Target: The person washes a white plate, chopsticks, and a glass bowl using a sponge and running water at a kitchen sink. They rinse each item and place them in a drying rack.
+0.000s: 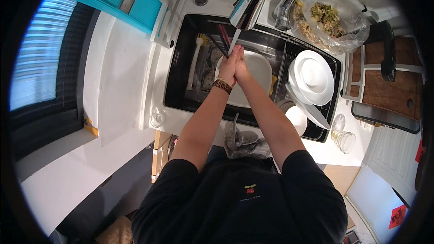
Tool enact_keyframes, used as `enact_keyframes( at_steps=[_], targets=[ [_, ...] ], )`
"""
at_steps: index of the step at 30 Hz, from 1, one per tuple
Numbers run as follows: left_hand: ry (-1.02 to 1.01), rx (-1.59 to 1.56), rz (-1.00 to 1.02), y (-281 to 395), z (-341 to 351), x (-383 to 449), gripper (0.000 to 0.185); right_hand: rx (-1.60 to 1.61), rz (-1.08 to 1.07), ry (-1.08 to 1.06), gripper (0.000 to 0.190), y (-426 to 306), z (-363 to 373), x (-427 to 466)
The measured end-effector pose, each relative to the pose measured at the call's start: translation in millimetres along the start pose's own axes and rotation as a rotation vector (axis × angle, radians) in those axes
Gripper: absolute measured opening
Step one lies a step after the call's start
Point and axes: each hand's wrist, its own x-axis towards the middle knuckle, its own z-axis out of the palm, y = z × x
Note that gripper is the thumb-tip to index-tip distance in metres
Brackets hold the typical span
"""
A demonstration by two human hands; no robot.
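Pressed palm to palm over the black sink (179,74), my left hand (227,68) and my right hand (241,67) hold a bundle of dark chopsticks (223,40) between them. Some of the sticks have red ends, which point away from me. A stream of water (234,40) runs from the chrome faucet (244,15) onto the hands and sticks. Below them a large white dish (259,71) lies in the sink, partly hidden by my hands and forearms. The chopsticks' near ends are hidden inside my palms.
A white-handled dish brush (194,64) lies in the sink's left part; a yellow sponge (273,84) shows beside the dish. White bowls (313,78) and plates stand in the black wire rack (283,64). Around the sink are a plastic bag of food scraps (327,20), glasses (344,141) and wooden cutting boards (390,91).
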Motion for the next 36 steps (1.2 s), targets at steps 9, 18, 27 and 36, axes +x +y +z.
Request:
enact_keyframes(
  at_steps=[9,18,27,36],
  targets=[
    [-0.104,-0.381,-0.166,-6,-23,-14,0.047,-0.645,-0.182,-0.086,0.061,6,10,-2],
    [0.282,-0.122,0.084,15,-24,9,0.031,-0.358,-0.402,-0.249,0.057,2,7,-21],
    [0.414,0.0,0.111,27,-4,33,0.025,-0.873,-0.459,-0.108,0.052,1,-21,-18],
    [-0.009,-0.026,-0.197,64,-10,26,0.021,-0.306,0.22,-0.61,0.036,-38,-33,-9]
  ],
)
